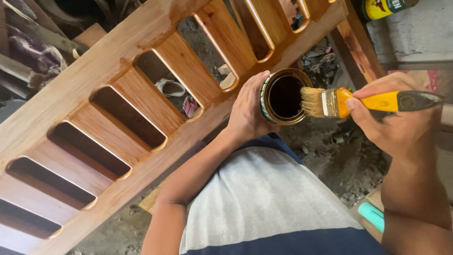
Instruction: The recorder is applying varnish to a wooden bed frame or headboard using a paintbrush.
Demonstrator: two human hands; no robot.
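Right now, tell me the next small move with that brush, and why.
Probably dip the paintbrush down into the open can. Its bristles look pale and dry and sit at the rim, above the dark liquid. The right hand grips the yellow handle while the left hand steadies the can.

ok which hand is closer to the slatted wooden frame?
Left. The left hand grips the open tin right beside the slatted wooden frame. The right hand holds the paintbrush on the tin's far side, farther off.

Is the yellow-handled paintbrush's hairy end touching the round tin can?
Touching. The head view shows the paintbrush bristles resting on the tin can rim, overlapping it with no gap.
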